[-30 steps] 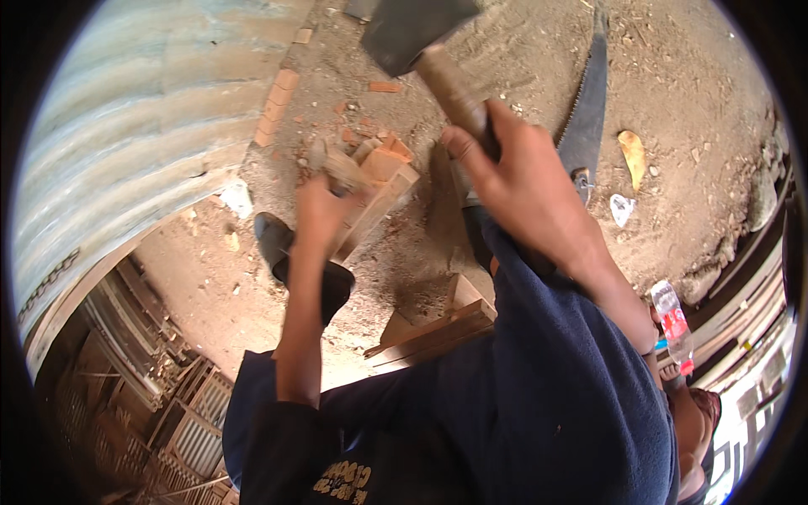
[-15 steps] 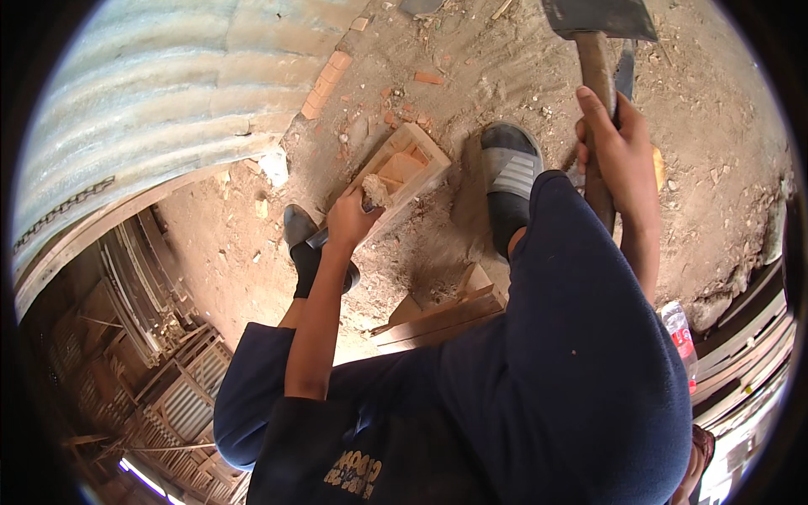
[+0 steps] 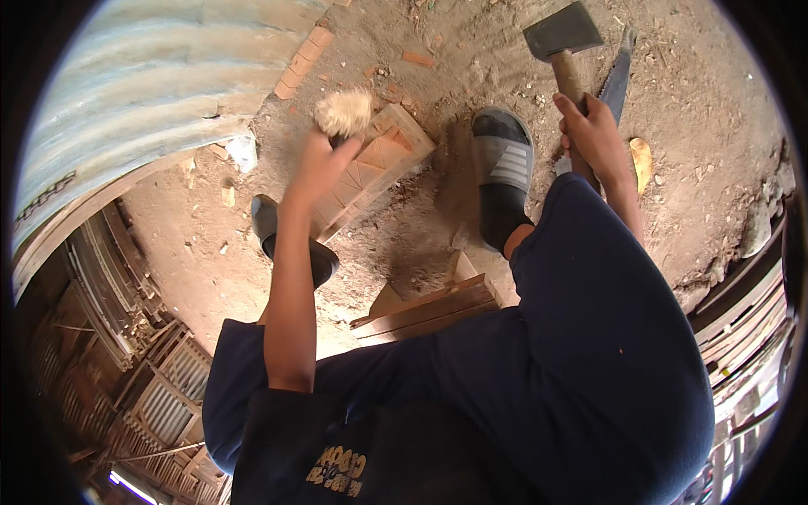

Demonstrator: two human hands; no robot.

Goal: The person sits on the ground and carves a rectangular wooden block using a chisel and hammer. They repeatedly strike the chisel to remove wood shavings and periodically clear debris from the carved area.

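Observation:
My left hand (image 3: pixel 316 172) is closed around what looks like a chisel, whose pale, frayed handle top (image 3: pixel 343 112) sticks up past my fingers; its blade is hidden. It is above a carved wooden block (image 3: pixel 370 189) with angular cuts, lying on the dirt. My right hand (image 3: pixel 594 139) grips the wooden handle of a hatchet (image 3: pixel 566 38), its broad dark blade pointing away from me. Beside that hand a handsaw (image 3: pixel 619 84) lies on the ground.
My sandalled foot (image 3: pixel 503 160) rests right of the block. Nearer my legs sits another wooden piece (image 3: pixel 433 311). A corrugated metal sheet (image 3: pixel 168 76) and reddish bricks (image 3: pixel 303 63) lie left. A yellowish object (image 3: pixel 641 164) is right of my right hand. Stacked boards (image 3: pixel 749 324) stand far right.
My left hand has lifted the chisel away from the block and moved left and farther out. The hatchet has shifted left and down in view, still in my right hand.

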